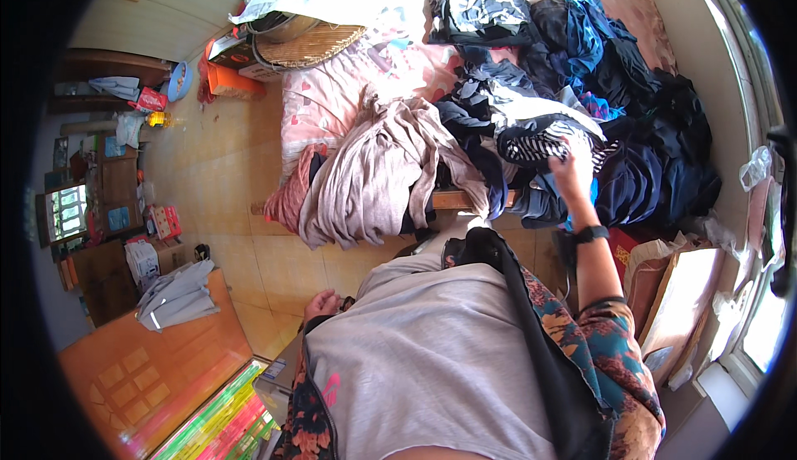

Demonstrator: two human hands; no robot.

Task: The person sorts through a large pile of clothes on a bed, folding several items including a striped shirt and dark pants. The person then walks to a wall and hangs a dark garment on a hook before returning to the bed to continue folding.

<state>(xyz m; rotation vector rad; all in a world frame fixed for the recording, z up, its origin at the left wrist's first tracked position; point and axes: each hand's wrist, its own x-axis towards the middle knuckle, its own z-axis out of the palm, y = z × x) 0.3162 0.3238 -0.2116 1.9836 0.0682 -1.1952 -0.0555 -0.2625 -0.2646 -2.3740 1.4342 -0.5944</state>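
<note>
At the far left of the view, a grey garment (178,298) lies over the edge of an orange-brown panel (137,377). Further up there is a blue basin (180,82), and next comes the tiled floor (212,161), of pale yellow colour. An orange box (237,80) stands near the corner of the bed, whose pink sheet (311,111) shows beneath the clothes. On this sheet rests a round woven tray (320,45).

The person's left hand (324,304) is low, beside the body, with its fingers bent; whether it holds something, I cannot tell. In front, a beige cloth (374,161) is spread in many folds and hangs over the bed's edge.

More to the right, in the pile at the front of the bed, is a black-and-white striped cloth (531,142). The right hand (573,169) is upon its right part (the sunlight there is very strong), so I cannot tell if the fingers pinch the fabric or only rest. A dark band (592,234) goes around this wrist. Beyond it are heaped navy clothes (635,190), and at the far right, a window (762,331).
</note>
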